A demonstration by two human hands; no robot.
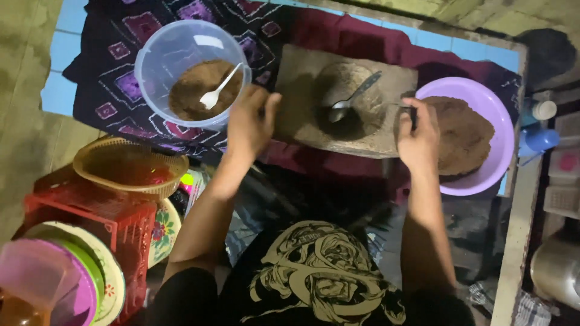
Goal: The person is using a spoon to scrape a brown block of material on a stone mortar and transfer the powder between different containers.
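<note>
Stone slab [302,90] gripped by left hand [249,124], right hand [417,136], metal spoon [353,96] on top

A flat grey stone slab [302,90] lies on dark patterned cloth, with a round mound of brown paste [347,96] at its centre and a metal spoon [353,98] resting tilted on the mound. The left hand [249,124] grips the slab's left edge. The right hand [418,136] holds a thin dark tool at the right edge, beside a purple bowl [492,108] of brown paste.
</note>
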